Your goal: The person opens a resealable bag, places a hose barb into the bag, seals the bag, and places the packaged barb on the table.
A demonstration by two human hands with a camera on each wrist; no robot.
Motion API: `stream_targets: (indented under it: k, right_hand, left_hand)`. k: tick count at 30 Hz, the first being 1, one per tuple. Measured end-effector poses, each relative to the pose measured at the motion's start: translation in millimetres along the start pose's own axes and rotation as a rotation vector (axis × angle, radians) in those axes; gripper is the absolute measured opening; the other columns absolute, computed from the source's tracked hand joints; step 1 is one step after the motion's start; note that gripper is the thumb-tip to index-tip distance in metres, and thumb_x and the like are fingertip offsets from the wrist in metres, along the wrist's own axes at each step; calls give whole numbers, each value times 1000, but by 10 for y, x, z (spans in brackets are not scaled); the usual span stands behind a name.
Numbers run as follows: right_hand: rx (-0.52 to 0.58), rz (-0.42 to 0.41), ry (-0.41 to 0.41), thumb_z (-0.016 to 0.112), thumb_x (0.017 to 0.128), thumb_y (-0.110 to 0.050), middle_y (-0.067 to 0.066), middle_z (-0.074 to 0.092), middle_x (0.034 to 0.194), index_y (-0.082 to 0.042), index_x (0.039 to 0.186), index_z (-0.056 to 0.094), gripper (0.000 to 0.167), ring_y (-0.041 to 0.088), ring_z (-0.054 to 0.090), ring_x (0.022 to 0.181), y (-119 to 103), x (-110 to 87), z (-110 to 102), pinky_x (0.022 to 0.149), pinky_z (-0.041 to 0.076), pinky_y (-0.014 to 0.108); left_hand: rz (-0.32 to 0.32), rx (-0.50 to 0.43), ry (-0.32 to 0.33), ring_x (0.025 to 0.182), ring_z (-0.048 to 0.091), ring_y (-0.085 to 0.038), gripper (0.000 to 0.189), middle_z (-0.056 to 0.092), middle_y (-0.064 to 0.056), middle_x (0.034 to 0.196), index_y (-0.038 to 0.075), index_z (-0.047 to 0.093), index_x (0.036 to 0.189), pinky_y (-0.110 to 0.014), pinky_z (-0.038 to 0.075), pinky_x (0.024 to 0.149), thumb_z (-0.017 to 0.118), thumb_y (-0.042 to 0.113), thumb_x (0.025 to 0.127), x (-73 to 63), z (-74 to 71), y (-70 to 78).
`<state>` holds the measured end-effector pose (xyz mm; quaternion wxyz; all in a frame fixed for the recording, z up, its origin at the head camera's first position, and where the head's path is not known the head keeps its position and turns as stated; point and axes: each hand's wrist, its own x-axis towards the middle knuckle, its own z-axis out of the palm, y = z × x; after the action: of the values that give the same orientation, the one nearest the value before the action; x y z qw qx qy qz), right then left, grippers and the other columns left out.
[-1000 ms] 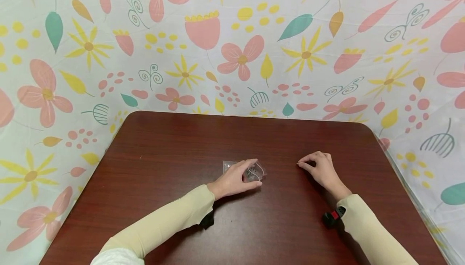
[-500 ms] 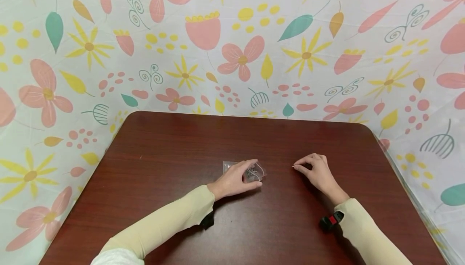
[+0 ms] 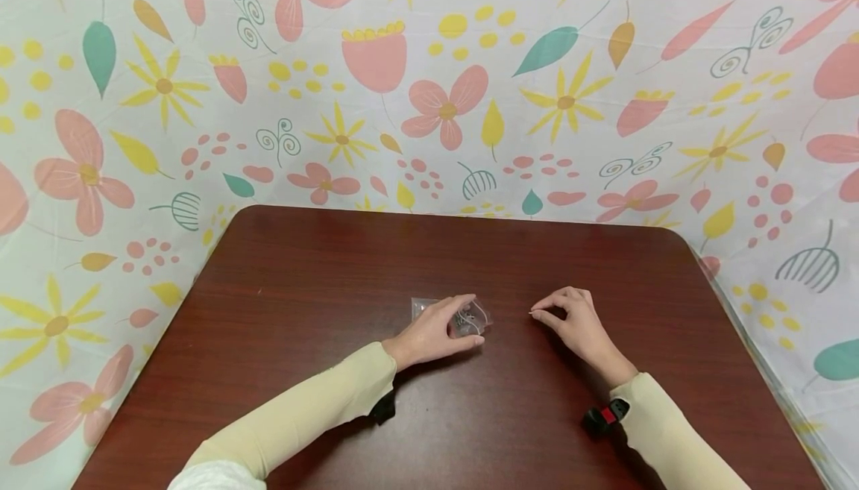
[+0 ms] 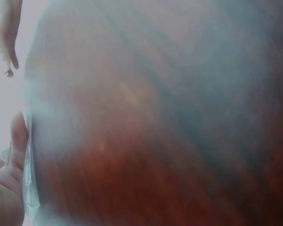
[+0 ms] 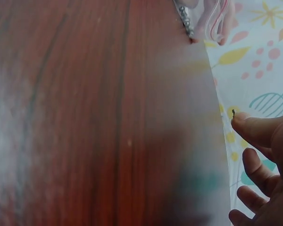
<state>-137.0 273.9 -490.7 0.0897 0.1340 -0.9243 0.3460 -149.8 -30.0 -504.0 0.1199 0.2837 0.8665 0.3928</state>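
A clear plastic bag (image 3: 424,306) lies on the brown table, with small metal pieces and a white cord showing inside. My left hand (image 3: 432,332) holds the bag, thumb and forefinger curved round its sides; the hand covers part of it. From the right wrist side, the silvery pieces (image 5: 185,16) appear as a row inside the bag. My right hand (image 3: 580,322) is a little right of the bag, just over the table. Its thumb and forefinger pinch a tiny dark metal piece (image 5: 233,113), too small to identify for sure. The other right fingers are loosely bent.
The brown wooden table (image 3: 322,251) has rounded far corners. A white cloth (image 3: 496,50) with flower and leaf prints hangs behind it and along both sides. A black wrist device (image 3: 604,417) sits at the right wrist, below the sleeve's cuff.
My right hand has moved left and slightly nearer, towards the bag, with the tiny piece still pinched. The left hand and the bag have stayed where they were.
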Motion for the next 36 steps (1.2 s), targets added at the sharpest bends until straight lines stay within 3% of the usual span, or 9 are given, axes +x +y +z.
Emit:
stream_targets:
  k: [9, 16, 36]
  right_hand:
    - [17, -62, 15, 85, 86, -8, 4, 65, 92, -18, 88, 82, 11, 34, 49, 106, -124, 29, 95, 93, 32, 46]
    - [35, -95, 3, 85, 85, -6, 3, 64, 93, -15, 90, 82, 11, 33, 49, 104, -252, 82, 182, 93, 32, 46]
    - [68, -108, -92, 84, 88, -10, 4, 62, 96, -17, 91, 81, 9, 36, 48, 112, -539, 215, 380, 96, 39, 52]
  left_hand:
    - [-3, 10, 0, 75, 61, 0, 81, 59, -5, 140, 19, 41, 161, -23, 52, 77, 74, 53, 94, 2, 0, 0]
    - [12, 25, 15, 76, 60, -1, 80, 61, -4, 135, 17, 43, 159, -22, 51, 76, 75, 51, 94, 13, 5, 3]
    - [-5, 26, 7, 81, 59, -7, 80, 62, -6, 135, 17, 43, 159, -23, 51, 73, 73, 53, 94, 15, -14, 29]
